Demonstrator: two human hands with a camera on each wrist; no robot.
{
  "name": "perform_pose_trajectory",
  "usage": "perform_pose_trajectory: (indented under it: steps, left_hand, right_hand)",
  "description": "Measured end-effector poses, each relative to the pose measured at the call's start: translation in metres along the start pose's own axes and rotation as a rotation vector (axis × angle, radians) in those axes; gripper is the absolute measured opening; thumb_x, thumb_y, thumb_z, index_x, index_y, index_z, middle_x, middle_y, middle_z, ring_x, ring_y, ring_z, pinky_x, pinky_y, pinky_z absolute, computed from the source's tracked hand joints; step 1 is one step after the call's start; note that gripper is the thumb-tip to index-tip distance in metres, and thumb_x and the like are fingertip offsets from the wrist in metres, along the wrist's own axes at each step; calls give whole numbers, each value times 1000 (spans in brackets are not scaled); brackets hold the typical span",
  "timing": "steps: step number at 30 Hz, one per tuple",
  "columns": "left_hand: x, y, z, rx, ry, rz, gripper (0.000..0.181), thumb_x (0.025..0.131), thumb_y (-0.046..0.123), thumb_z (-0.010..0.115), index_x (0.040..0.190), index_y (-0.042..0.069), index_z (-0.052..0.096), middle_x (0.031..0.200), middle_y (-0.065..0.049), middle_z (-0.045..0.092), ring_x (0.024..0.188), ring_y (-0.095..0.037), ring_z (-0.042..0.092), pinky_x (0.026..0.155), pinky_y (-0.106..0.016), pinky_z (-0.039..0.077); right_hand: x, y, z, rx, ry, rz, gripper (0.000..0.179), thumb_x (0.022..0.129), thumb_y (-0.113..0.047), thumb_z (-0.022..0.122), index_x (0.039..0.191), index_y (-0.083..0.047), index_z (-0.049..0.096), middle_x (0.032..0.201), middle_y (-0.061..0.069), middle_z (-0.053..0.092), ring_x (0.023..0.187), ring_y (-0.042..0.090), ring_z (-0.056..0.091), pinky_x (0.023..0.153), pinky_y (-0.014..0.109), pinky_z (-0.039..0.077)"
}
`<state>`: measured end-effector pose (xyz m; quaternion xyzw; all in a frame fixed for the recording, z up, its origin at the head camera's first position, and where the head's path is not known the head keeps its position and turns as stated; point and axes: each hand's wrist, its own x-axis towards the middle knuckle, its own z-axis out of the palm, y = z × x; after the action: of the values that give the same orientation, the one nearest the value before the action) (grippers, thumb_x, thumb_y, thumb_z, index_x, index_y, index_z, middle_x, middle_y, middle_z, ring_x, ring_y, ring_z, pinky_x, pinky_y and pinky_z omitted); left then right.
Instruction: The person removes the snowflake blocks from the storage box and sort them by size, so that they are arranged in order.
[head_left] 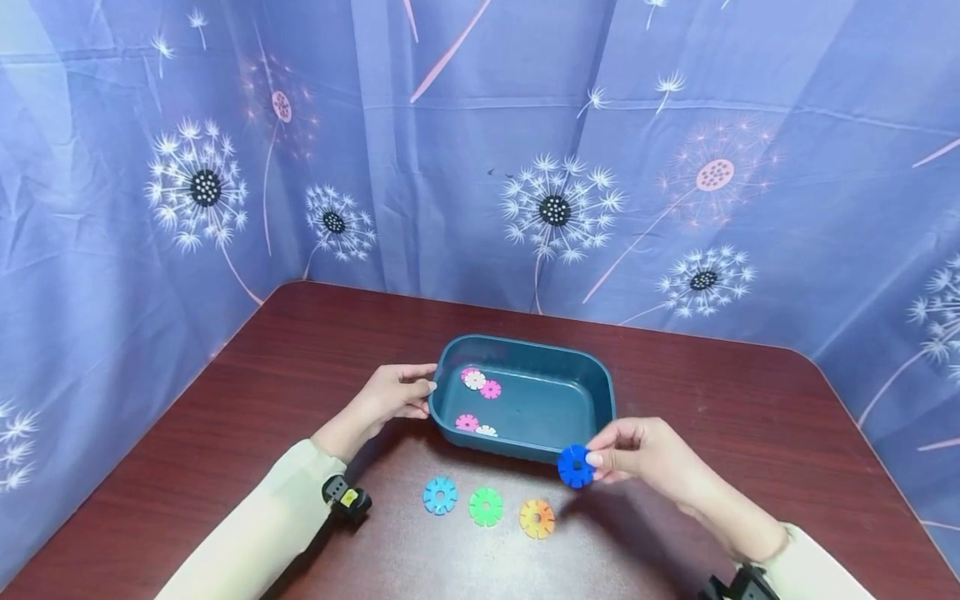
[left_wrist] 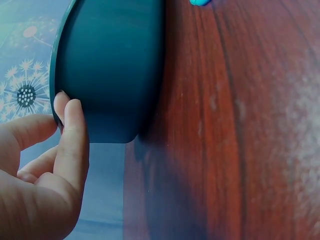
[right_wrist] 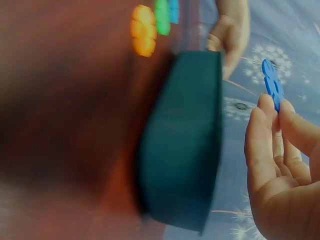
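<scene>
A dark teal plastic basin (head_left: 525, 450) stands on the table. My left hand (head_left: 395, 392) grips its left rim, and in the left wrist view the fingers (left_wrist: 72, 140) lie against the outer wall near the edge. My right hand (head_left: 637, 454) pinches a dark blue notched disc (head_left: 575, 467) between thumb and fingertips, near the basin's front right corner. The right wrist view shows this blue disc (right_wrist: 272, 85) edge-on. On the table before the basin lie a light blue disc (head_left: 440, 496), a green disc (head_left: 486, 507) and an orange disc (head_left: 537, 519).
Inside the basin, pink discs (head_left: 491, 389) and white discs (head_left: 475, 381) lie toward the left side. The dark red wooden table (head_left: 300, 350) reaches back to a blue curtain (head_left: 450, 208) with dandelion prints. Each forearm carries a black wrist device (head_left: 347, 498).
</scene>
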<state>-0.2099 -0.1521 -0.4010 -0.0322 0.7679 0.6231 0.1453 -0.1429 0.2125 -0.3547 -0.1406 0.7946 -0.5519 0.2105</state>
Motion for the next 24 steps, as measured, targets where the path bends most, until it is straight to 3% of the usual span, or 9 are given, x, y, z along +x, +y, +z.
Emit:
perform_pose_trajectory:
  steps: [5,13,24]
  left_hand:
    - [-2,0,-2,-2,10,-2,49,98,6,62,146,-4,53,72,-3,70,59,-6,65,65,-23,64]
    - [-5,2,-1,-2,14,0,49,98,5,62,145,-5,53,71,-1,68,58,-5,65,65,-22,64]
    - [-2,1,1,4,13,16,49,97,5,62,145,-6,53,74,-4,69,59,-6,64,65,-23,64]
  right_hand:
    - [-11,20,9,11,-32,34,32,92,-12,74,104,17,67,87,13,76,74,10,72,73,28,66]
    - [-17,46,17,7,-70,155,28,93,-9,73,102,17,68,82,10,76,72,10,70,67,32,66]
    - [-14,56,15,-110,-38,217,19,90,-6,73,96,12,72,71,2,72,63,8,67,54,25,58]
